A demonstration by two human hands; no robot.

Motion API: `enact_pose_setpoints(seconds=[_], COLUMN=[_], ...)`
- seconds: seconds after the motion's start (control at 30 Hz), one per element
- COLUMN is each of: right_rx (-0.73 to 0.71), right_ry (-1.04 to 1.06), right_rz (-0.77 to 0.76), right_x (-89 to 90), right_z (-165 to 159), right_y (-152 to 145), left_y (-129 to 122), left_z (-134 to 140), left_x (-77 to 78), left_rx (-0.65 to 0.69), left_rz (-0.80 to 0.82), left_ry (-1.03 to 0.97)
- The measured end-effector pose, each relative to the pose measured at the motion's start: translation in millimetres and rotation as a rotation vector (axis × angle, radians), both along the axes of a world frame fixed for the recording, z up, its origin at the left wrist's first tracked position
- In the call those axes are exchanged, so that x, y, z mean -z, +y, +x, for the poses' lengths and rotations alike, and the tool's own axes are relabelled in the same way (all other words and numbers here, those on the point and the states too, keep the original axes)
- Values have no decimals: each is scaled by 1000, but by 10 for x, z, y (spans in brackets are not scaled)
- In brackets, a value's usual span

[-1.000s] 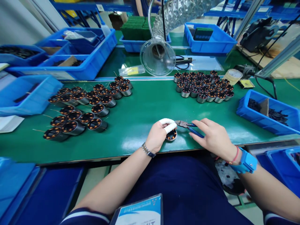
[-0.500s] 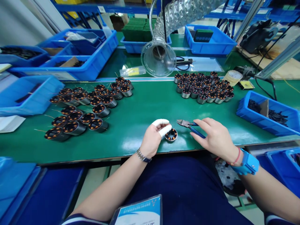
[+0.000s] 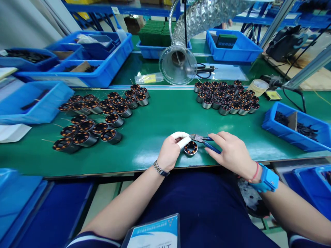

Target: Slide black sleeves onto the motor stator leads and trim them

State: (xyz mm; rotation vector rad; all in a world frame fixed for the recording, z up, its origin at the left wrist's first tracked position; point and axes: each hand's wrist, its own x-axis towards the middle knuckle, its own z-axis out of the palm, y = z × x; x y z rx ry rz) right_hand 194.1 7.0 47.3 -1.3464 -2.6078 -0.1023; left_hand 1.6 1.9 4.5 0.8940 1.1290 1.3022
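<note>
A small ring-shaped motor stator (image 3: 190,148) with copper windings and a metal shell is in front of me near the table's front edge. My left hand (image 3: 172,148), with white covers on thumb and forefinger, has its fingertips pinched together at the stator's upper left rim. Whatever is between those fingertips is too small to make out. My right hand (image 3: 230,151) is closed around the blue handles of a pair of diagonal cutters (image 3: 199,138). Their jaws point left and reach the left fingertips, just above the stator.
Several stators with loose wire ends (image 3: 85,137) stand at the left, and a tight group of stators (image 3: 224,98) at the back right. Blue bins (image 3: 297,137) line both sides. A clear extraction hood (image 3: 178,65) hangs over the table's far part.
The cutters in my right hand have moved left, from a gap beside the stator to my left fingertips. My left hand keeps its pinch by the stator. The whole view has shifted slightly.
</note>
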Motion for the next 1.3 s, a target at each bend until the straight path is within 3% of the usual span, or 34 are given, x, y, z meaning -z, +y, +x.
enact_pose_setpoints(seconds=[0.57, 0.8, 1.3], right_rx=[-26, 12, -65], right_ry=[31, 59, 80], right_rz=[-10, 35, -68], right_x=[10, 1, 37], right_z=[15, 65, -78], right_y=[-14, 5, -70], left_y=[1, -193, -200], left_z=[6, -110, -120], left_x=[-11, -41, -24], left_rx=[6, -24, -24], left_rz=[15, -64, -30], left_ry=[53, 58, 40])
